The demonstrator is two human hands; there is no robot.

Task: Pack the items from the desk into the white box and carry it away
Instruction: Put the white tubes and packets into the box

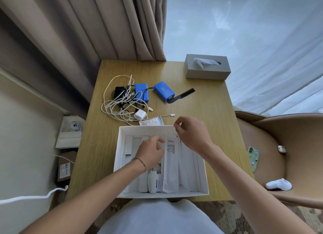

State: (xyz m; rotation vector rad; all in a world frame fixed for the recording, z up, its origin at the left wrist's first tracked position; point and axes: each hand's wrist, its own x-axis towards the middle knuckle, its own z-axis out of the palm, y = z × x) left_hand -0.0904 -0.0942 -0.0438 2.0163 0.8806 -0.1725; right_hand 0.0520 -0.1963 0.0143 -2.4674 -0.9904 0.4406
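Left fingers: the left hand (151,152) reaches into the white box (202,163), fingers curled down among the white packets — whether they pinch one cannot be told.
Right fingers: the right hand (191,133) hovers over the box's far right rim, thumb and forefinger nearly together, nothing seen between them.
Box: at the desk's (209,111) near edge, holding packets and a white bottle (152,182).
Beyond the box, left to right: tangled cables (115,109), white charger (140,115), two blue packs (141,94) — black comb (181,95), tissue box (207,66).
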